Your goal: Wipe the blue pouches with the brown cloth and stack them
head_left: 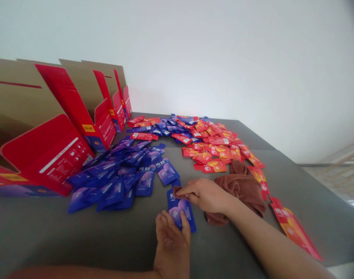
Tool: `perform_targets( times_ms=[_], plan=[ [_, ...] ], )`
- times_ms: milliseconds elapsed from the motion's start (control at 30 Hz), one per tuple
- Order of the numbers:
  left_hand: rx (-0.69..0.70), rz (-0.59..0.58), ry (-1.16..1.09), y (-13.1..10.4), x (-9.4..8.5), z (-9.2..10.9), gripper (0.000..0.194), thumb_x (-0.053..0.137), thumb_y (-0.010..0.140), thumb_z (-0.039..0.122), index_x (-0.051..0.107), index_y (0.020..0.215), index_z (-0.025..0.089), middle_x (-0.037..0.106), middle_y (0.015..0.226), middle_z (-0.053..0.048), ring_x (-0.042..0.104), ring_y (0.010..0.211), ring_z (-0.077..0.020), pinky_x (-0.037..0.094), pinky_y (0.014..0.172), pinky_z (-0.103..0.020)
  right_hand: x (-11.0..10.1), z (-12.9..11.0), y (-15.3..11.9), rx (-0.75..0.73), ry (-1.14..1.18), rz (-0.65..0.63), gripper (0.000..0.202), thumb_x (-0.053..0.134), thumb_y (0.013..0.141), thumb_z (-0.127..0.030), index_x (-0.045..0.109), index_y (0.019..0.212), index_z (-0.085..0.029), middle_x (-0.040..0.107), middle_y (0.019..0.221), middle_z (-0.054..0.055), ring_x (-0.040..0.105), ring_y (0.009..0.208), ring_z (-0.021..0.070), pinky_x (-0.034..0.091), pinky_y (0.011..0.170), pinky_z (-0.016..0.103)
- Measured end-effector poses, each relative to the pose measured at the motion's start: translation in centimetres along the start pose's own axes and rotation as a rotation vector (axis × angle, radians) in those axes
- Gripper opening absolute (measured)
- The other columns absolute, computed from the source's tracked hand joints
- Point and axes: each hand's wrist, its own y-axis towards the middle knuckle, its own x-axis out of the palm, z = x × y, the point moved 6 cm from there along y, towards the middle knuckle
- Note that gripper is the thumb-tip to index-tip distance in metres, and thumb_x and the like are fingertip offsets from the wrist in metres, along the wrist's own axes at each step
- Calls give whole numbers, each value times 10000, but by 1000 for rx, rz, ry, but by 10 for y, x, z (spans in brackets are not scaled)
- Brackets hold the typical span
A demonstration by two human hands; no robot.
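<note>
A blue pouch (pixel 181 209) lies flat on the grey table in front of me. My left hand (pixel 171 240) is at its lower end, with the thumb on the pouch and the fingers along its left edge. Over the upper part of the pouch, my right hand (pixel 204 195) presses a corner of brown cloth with its fingers together. The rest of the brown cloth (pixel 242 186) lies bunched beside and under the right wrist. Left of the pouch is a heap of blue pouches (pixel 115 174), and another single blue pouch (pixel 167 171) rests just above it.
Open red boxes (pixel 55 155) stand in a row at the left. Red pouches (pixel 217 149) are spread across the right and back, with mixed blue and red ones (pixel 174 126) at the back. One red pouch (pixel 294 228) lies near the right edge. A white wall rises behind.
</note>
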Motion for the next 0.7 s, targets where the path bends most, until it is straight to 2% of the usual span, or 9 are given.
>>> perform_targets(
  times_ms=[67, 133, 300, 367, 467, 567, 700],
  plan=[
    [-10, 2, 14, 0, -1, -1, 426, 463, 767, 97, 554, 1181, 141, 685, 1018, -202, 636, 943, -265, 492, 859, -449, -5, 8, 1, 65, -59, 49, 351, 448, 838, -148, 641, 1105, -267, 681, 1023, 11, 619, 893, 161, 423, 754, 247],
    [-11, -2, 11, 1, -1, -2, 431, 464, 763, 86, 553, 1181, 139, 685, 1019, -202, 637, 943, -259, 492, 863, -446, -6, 8, 0, 69, -73, 50, 348, 451, 839, -158, 638, 1113, -265, 683, 1014, 16, 621, 886, 165, 426, 742, 247],
    [-50, -1, -84, 2, -3, -2, 409, 461, 760, 61, 590, 1137, 150, 685, 1023, -198, 630, 962, -261, 489, 871, -459, 5, -11, -5, -79, 74, -75, 374, 456, 804, -124, 655, 1087, -267, 678, 1046, -18, 616, 941, 137, 425, 771, 204],
    [-92, -3, -160, 2, -4, -2, 391, 460, 763, 58, 604, 1117, 137, 676, 1029, -218, 622, 980, -275, 474, 887, -481, 8, -12, -5, -72, 119, -94, 387, 442, 788, -102, 671, 1055, -261, 683, 1037, -29, 620, 939, 129, 428, 777, 194],
    [-137, 11, -197, 3, -5, -3, 399, 456, 765, 53, 590, 1134, 124, 674, 1030, -222, 618, 987, -274, 465, 897, -489, 5, -2, -2, 22, 90, -30, 377, 434, 795, -114, 676, 1043, -262, 689, 1023, -27, 626, 926, 136, 434, 774, 210],
    [-125, 13, -149, 3, -6, -2, 410, 477, 753, 43, 585, 1141, 120, 674, 1030, -223, 621, 981, -273, 473, 889, -470, -2, 6, 1, 91, 7, 31, 366, 437, 812, -137, 666, 1063, -271, 686, 1033, -13, 629, 919, 152, 436, 760, 234],
    [-112, 4, -130, 4, -6, -3, 423, 495, 740, 33, 583, 1143, 126, 682, 1021, -208, 627, 968, -263, 477, 884, -461, -4, 0, -1, 48, -10, 23, 377, 441, 808, -134, 654, 1092, -262, 681, 1046, 2, 626, 926, 157, 433, 765, 235]
  ],
)
